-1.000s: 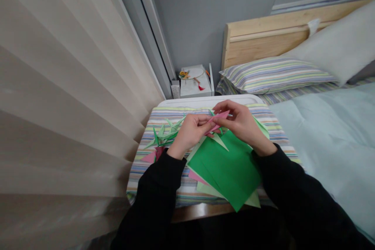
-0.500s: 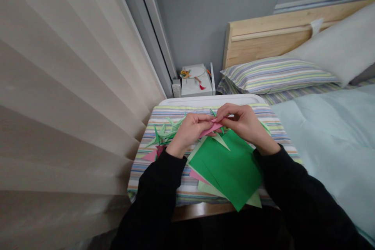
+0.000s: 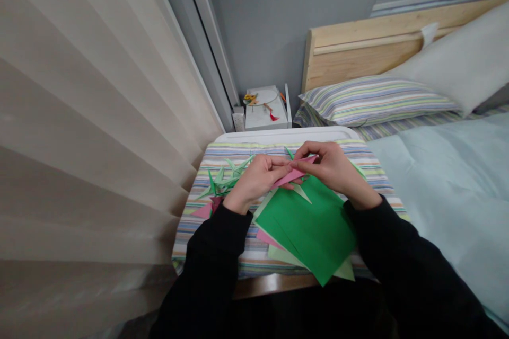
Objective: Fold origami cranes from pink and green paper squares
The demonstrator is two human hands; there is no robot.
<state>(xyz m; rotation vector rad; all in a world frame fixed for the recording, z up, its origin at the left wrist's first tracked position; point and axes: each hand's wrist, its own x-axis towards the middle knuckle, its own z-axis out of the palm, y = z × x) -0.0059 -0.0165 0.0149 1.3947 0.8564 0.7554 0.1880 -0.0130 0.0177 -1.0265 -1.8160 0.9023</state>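
Observation:
A folded piece of pink paper [image 3: 289,177] is held between both hands above the table. My left hand [image 3: 260,177] pinches its left part, fingers partly underneath. On the other side, my right hand [image 3: 328,166] grips the upper right part between thumb and fingertips. Just below the hands lies a square green sheet [image 3: 308,228], with light green and pink sheets showing under its edges. Several folded green paper pieces [image 3: 228,181] lie left of my left hand, near a pink and dark red folded piece [image 3: 203,211].
A striped cloth [image 3: 191,233] covers the small table. Behind it stands a white nightstand [image 3: 266,118] with a hoop and red tassel. A pleated curtain [image 3: 99,143] hangs at the left. The bed, with a striped pillow [image 3: 382,100] and pale blue cover [image 3: 449,180], is at the right.
My right fingers have shifted slightly on the pink paper, and more of its upper right part now shows. My left hand stays nearly in place.

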